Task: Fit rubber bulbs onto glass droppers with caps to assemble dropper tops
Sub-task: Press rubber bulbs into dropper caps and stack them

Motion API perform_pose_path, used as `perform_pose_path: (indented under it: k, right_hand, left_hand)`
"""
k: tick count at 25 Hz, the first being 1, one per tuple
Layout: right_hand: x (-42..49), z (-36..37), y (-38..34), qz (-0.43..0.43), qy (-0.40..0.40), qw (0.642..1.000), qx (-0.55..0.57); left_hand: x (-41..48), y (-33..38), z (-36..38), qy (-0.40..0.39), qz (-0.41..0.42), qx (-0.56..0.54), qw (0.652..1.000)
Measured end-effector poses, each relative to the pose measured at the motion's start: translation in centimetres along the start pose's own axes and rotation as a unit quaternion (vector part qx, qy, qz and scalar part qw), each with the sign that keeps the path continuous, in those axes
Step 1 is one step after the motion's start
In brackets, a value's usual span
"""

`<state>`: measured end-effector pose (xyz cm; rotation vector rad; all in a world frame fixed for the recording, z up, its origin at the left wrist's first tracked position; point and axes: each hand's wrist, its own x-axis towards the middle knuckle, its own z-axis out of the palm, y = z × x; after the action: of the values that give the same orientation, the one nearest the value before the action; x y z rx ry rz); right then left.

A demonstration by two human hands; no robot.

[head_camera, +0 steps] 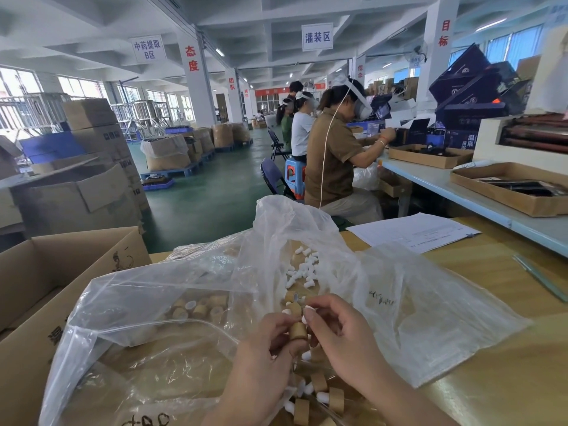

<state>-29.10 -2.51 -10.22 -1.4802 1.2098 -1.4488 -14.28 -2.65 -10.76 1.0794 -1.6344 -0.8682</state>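
Cap [298,331] is sitting gripped in your left hand [264,345] — your right hand [341,330] is pinching a rubber bulb [308,309] over it. Pushing crooked risks folding the lip.

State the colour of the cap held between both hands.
Tan brown cap, seen in the head view.

A printed sheet [412,232] lies on the wooden surface [498,302] at right of centre. An open cardboard box [46,272] stands lower left. Seated workers [335,158] fill the middle, stacked cartons [98,139] upper left.
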Motion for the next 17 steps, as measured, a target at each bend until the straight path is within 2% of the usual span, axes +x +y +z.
perform_pose_path:
  k: [7, 13, 17]
  right_hand:
    - [0.03, -0.1, 0.07, -0.017, -0.027, 0.998, -0.052]
    - [0.22, -0.36, -0.14, -0.026, 0.012, 0.998, -0.053]
    - [0.29, -0.38, -0.22, -0.015, -0.026, 0.999, -0.045]
  left_hand:
    - [0.07, 0.32, -0.2, 0.007, 0.053, 0.048, 0.997]
    - [0.14, 0.09, -0.14, -0.002, 0.082, 0.07, 0.994]
    - [0.1, 0.03, -0.2, 0.01, 0.089, 0.077, 0.993]
